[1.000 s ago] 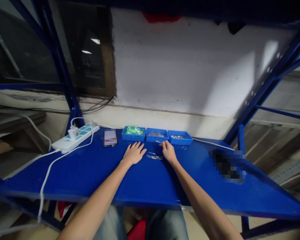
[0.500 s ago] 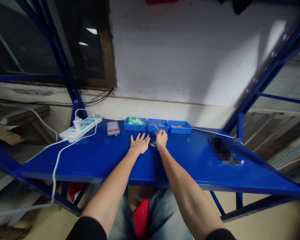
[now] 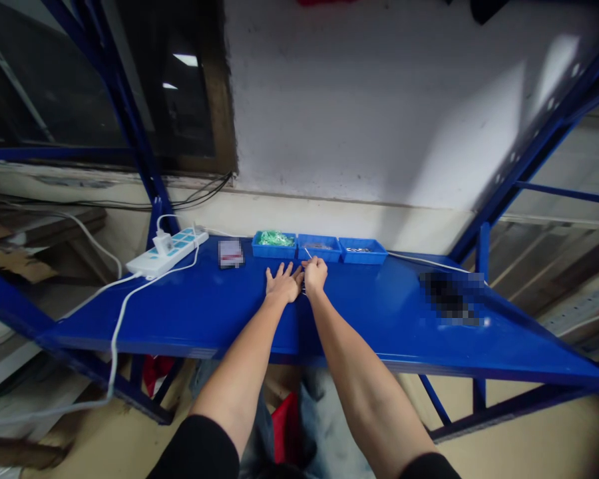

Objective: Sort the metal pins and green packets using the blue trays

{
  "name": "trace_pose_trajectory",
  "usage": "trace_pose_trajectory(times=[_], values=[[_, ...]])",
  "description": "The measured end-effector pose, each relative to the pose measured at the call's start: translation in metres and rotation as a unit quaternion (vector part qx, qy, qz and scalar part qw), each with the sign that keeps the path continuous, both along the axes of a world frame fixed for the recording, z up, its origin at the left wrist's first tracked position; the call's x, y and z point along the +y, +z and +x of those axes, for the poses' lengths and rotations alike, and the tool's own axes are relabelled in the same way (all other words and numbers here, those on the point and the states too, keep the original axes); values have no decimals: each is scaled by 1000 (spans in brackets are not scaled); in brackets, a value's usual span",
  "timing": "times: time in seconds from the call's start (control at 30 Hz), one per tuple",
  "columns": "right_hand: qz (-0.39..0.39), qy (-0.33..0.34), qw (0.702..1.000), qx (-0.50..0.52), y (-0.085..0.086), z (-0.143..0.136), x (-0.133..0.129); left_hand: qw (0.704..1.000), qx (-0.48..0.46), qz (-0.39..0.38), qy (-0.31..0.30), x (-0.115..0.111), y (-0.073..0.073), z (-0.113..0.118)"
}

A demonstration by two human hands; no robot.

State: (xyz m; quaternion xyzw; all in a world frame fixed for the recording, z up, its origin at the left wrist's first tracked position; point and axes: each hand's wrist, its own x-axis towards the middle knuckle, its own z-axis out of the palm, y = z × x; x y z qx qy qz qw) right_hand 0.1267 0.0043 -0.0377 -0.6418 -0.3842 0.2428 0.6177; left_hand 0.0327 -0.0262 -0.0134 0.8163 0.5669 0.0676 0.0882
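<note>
My left hand lies on the blue tabletop with its fingers spread. Close against it on the right, my right hand is closed in a pinch on a thin pale stick, whose tip points up and to the left. A few thin shiny sticks lie on the table between the hands, mostly hidden by them. Just beyond the hands stands a blue bin with small pieces too fine to make out. To its left, another blue bin holds green plastic-looking pieces; the right blue bin contains small shiny parts.
On the left of the blue table lie a white power strip with a plugged-in adapter and a trailing cable. A small blurred box is near the bins. A dark blurred object lies at right. Blue posts frame both sides.
My right hand has moved left, closing the gap to my left hand, with the stick still in its fingers. The view has shifted slightly.
</note>
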Motion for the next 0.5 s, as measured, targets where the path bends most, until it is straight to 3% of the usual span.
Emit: trace_pose_trajectory(times=[0.13,0.23,0.4,0.5], values=[[5,12,1000,24,1,-4,-2,1000,-22,17,-3,-4,1,1],[10,60,997,50,4,5,-2,998,-53,41,-7,-6,0,-2],[15,182,980,77,6,29,-6,988,-106,68,-86,-7,-4,-20],[25,211,975,69,3,31,-8,983,-120,79,-115,-2,-5,-30]])
